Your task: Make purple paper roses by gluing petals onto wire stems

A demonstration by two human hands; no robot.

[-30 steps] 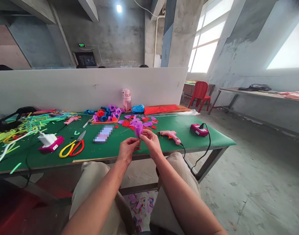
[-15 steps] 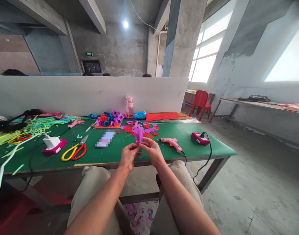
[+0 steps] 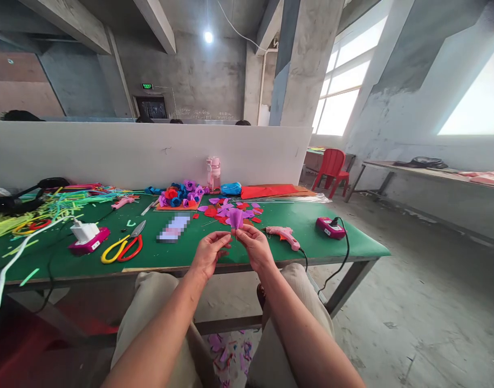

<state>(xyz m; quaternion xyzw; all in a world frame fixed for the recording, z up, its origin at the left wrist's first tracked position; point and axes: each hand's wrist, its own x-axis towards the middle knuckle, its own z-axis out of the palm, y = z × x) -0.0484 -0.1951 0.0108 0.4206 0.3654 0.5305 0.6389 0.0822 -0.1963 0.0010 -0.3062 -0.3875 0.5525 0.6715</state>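
The right hand (image 3: 254, 245) pinched the bottom of a purple paper flower (image 3: 236, 216) between its thumb and finger. The left hand (image 3: 210, 253) was just beside it, with its thumb and pointing finger close together near the flower's bottom. I cannot tell if those two fingers held anything.

The flower stood up in the air in front of the person, over the near part of the green table (image 3: 356, 242). It looked like a little cup, wide at the top and skinny at the bottom. Its paper looked thin, and some parts were lighter purple than others.

Behind the flower, loose petals (image 3: 210, 212) lay spread on the table, some red and some purple. To the right was a pink glue gun (image 3: 282, 234), lying on its side. Farther right sat a dark pink power block (image 3: 330, 228) with a black plug in it.

To the left lay a blurred-out flat thing (image 3: 173, 229), then scissors (image 3: 129, 243) with one yellow handle and one red one. At the back was a bunch of paper flowers (image 3: 181, 195) in purple, blue and red, near a pink bottle (image 3: 213, 175).
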